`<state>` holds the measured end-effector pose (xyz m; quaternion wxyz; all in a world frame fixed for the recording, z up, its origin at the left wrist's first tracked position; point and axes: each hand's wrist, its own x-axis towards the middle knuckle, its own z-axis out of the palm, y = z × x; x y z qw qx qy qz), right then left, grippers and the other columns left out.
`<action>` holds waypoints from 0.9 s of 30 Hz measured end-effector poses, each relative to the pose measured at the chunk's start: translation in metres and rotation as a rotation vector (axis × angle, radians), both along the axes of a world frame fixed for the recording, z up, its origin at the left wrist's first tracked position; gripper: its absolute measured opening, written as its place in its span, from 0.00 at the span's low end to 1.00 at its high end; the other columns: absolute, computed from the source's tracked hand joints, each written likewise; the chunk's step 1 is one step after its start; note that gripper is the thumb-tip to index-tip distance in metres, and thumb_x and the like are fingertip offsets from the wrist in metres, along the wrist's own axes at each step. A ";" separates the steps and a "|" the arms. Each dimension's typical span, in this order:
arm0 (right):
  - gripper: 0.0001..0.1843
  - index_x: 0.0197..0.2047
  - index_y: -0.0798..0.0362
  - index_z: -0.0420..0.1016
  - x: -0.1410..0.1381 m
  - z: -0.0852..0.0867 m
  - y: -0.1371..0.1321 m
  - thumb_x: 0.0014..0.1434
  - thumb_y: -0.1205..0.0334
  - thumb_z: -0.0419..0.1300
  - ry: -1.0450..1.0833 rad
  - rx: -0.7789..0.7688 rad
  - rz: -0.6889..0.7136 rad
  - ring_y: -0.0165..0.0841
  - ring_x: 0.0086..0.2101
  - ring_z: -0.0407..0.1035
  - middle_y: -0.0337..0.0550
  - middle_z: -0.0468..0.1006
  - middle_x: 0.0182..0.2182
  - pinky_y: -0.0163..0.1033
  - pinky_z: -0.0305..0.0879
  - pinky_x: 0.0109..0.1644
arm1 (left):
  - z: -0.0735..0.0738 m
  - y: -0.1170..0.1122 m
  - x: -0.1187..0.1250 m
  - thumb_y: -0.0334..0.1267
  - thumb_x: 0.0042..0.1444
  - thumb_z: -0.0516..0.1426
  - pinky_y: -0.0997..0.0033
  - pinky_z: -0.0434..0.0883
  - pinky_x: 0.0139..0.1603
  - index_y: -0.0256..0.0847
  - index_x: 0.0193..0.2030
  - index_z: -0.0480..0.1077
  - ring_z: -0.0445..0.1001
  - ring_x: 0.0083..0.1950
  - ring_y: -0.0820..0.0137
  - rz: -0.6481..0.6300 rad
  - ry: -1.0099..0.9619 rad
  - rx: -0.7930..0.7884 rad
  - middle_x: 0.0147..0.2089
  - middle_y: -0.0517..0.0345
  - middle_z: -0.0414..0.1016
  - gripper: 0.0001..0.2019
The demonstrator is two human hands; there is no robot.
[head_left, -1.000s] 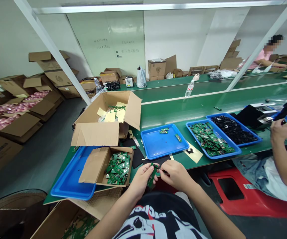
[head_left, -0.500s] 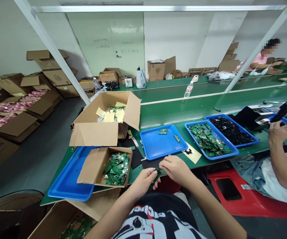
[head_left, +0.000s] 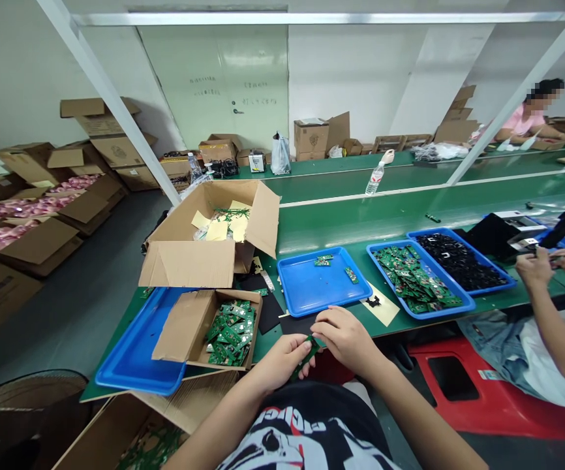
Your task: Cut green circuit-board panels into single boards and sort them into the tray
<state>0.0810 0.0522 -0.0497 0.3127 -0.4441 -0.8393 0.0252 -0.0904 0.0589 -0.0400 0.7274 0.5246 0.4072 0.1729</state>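
Note:
Just in front of my shirt, my left hand (head_left: 285, 359) grips a small green circuit board (head_left: 308, 352) between thumb and fingers. My right hand (head_left: 345, 338) is closed in a pinch at the upper end of that board; what its fingertips hold is hidden. Beyond my hands lies a blue tray (head_left: 306, 297) with a few green boards (head_left: 351, 275) in it. Left of my hands, an open cardboard box (head_left: 252, 346) holds a heap of similar circuit boards (head_left: 231, 333).
At the right are a blue tray of boards (head_left: 412, 277) and a tray of black parts (head_left: 461, 261). A co-worker's hands (head_left: 537, 271) work beyond them. A large carton (head_left: 189, 264) and another blue tray (head_left: 140, 378) stand left. A bottle (head_left: 374, 179) stands farther back.
My right fingertips have shifted slightly at the board's end, while my left hand keeps its grip. The co-worker's hands at the right have moved lower and to the left.

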 end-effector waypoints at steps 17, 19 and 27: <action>0.18 0.52 0.52 0.62 0.013 -0.007 -0.010 0.57 0.60 0.51 0.729 -0.160 -0.285 0.42 0.49 0.64 0.54 0.68 0.48 0.50 0.62 0.51 | 0.018 0.010 -0.013 0.45 0.54 0.51 0.71 0.66 0.36 0.38 0.45 0.71 0.67 0.32 0.71 0.284 -0.009 0.288 0.33 0.55 0.68 0.17; 0.14 0.43 0.53 0.68 0.012 -0.007 -0.012 0.57 0.56 0.52 0.924 -0.461 -0.188 0.38 0.40 0.70 0.50 0.74 0.39 0.46 0.66 0.45 | 0.023 0.007 -0.012 0.43 0.56 0.49 0.69 0.65 0.41 0.41 0.50 0.68 0.68 0.38 0.69 0.246 -0.010 0.377 0.37 0.54 0.68 0.17; 0.24 0.24 0.57 0.72 -0.011 -0.001 -0.020 0.53 0.43 0.52 1.415 -1.176 0.223 0.30 0.22 0.69 0.44 0.74 0.20 0.37 0.66 0.30 | 0.035 0.001 -0.010 0.32 0.53 0.53 0.66 0.62 0.50 0.49 0.53 0.64 0.65 0.48 0.66 0.054 0.110 0.793 0.45 0.52 0.66 0.20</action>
